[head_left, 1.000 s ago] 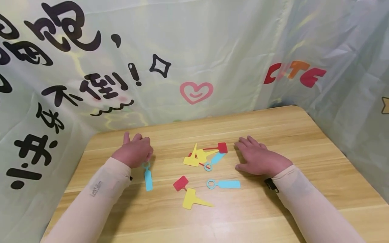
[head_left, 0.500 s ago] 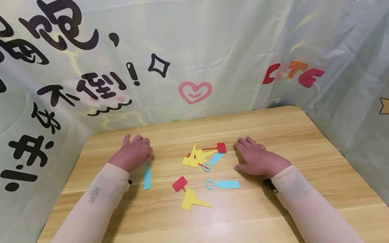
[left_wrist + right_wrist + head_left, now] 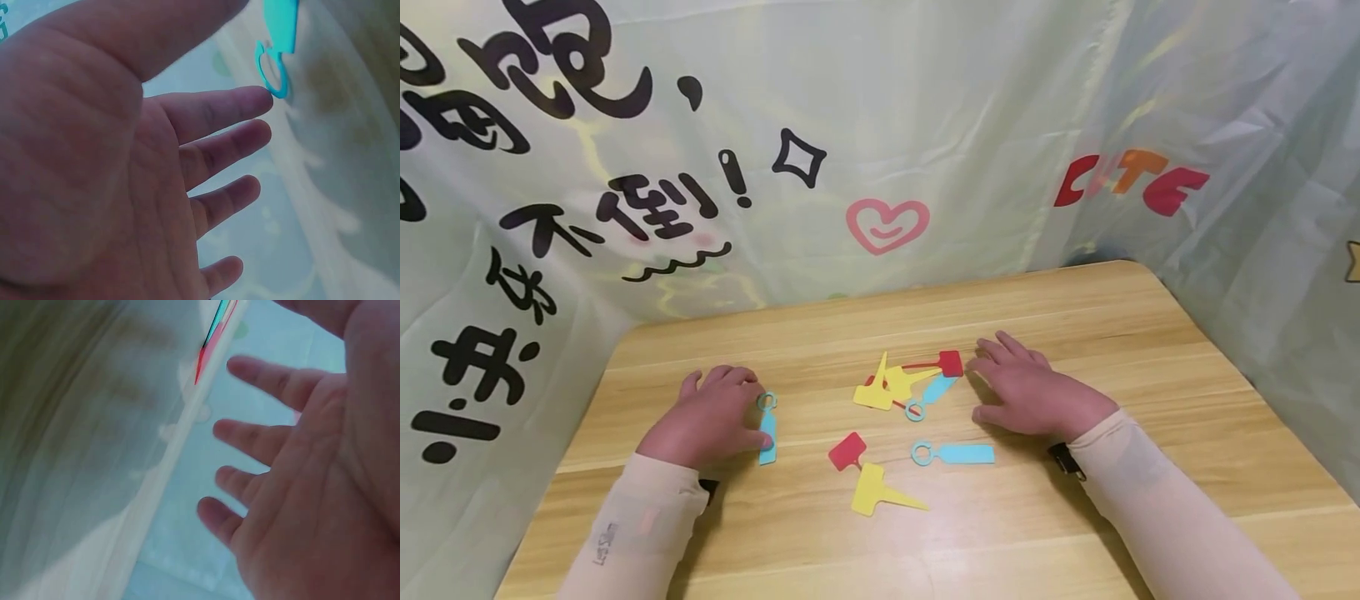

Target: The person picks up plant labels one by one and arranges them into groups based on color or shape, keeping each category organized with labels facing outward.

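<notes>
My left hand [image 3: 700,423] is at the left of the table, its fingers apart and fairly straight. Its thumb tip overlaps the lower half of a blue tag with a ring end [image 3: 768,422]; the index fingertip is close to the ring. In the left wrist view, that blue ring tag [image 3: 281,26] lies just beyond the fingertips, with nothing in the palm. My right hand [image 3: 1037,387] rests on the right with fingers spread and holds nothing. Left of its fingertips is a loose pile with a red label [image 3: 951,363], yellow T-shaped plant labels [image 3: 872,397] and another blue ring tag [image 3: 938,389].
Nearer the front, a third blue ring tag [image 3: 966,454] lies sideways. Beside it are another red label [image 3: 847,451] and a yellow T-shaped label [image 3: 868,490], partly overlapping. A printed cloth [image 3: 970,150] hangs behind and at both sides of the wooden table [image 3: 1060,533].
My left hand has let go of the left blue ring tag's ring, slid back toward me and spread its fingers, uncovering the ring. The right hand has shifted only slightly left.
</notes>
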The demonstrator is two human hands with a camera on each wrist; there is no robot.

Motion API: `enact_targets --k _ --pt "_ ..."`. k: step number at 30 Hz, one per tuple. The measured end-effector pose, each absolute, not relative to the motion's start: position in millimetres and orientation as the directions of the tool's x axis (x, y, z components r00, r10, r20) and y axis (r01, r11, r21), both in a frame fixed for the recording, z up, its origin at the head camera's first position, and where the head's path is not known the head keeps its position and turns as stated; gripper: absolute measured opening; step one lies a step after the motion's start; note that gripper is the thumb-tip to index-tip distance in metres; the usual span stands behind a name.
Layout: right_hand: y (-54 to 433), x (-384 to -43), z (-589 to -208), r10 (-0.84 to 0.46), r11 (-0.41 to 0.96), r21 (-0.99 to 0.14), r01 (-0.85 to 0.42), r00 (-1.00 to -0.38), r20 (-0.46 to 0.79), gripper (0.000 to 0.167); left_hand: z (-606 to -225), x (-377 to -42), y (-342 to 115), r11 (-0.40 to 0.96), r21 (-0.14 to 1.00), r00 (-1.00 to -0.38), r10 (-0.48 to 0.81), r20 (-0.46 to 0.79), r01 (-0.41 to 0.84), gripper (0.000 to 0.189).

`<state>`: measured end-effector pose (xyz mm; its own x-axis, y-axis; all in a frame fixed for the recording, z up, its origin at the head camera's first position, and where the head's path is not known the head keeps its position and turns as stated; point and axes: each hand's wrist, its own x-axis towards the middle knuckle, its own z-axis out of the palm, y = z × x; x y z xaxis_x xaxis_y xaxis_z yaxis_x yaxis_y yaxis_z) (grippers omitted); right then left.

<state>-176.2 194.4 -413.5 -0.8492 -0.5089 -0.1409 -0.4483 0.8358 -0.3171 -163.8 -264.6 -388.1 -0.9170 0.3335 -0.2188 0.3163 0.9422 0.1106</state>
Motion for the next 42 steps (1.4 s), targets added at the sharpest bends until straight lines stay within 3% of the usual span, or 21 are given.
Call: enact_targets --k 4,9,12,17,21,25,35,42 --pt "184.9 -171.4 -412.5 -0.582 0.783 -0.327 -0.529 -0.809 -0.084 0.05 -395.5 -160.2 -267.1 0.939 0.143 -0.921 0.336 -0.196 0.313 0.071" --pt "165.9 -158.6 -408.6 -0.681 0.696 -0.315 -0.645 -0.732 -0.006 0.016 -398.2 -159.3 -269.3 0.932 0.163 -0.919 0.35 -0.179 0.323 0.074" --pt "156.9 -151.5 -405.7 -0.714 0.668 -0.293 -0.683 -0.7 0.006 0.025 -397.9 -160.2 -270.9 0.928 0.166 -0.915 0.361 -0.179 0.333 0.077" --pt "150.9 -141.6 -400.4 -0.713 0.688 -0.201 -0.697 -0.701 -0.009 0.039 -396.7 -161.3 -273.2 0.926 0.163 -0.908 0.37 -0.198 0.341 0.082" --pt "143.4 -134.7 -402.5 -0.742 0.655 -0.133 -0.743 -0.667 0.072 0.029 -397.2 -161.6 -275.9 0.925 0.162 -0.903 0.374 -0.211 0.345 0.084" --pt "132.9 -131.8 -409.8 -0.761 0.617 -0.137 -0.775 -0.632 0.145 0.018 -397.6 -162.0 -276.8 0.925 0.163 -0.903 0.373 -0.214 0.344 0.084" --pt "118.5 -133.6 -419.5 -0.768 0.598 -0.13 -0.791 -0.611 0.191 0.022 -399.1 -163.8 -276.3 0.927 0.172 -0.906 0.366 -0.211 0.334 0.083" --pt "111.2 -135.2 -418.4 -0.777 0.599 -0.121 -0.792 -0.611 0.151 0.017 -403.1 -165.4 -278.8 0.93 0.191 -0.912 0.352 -0.209 0.315 0.085"
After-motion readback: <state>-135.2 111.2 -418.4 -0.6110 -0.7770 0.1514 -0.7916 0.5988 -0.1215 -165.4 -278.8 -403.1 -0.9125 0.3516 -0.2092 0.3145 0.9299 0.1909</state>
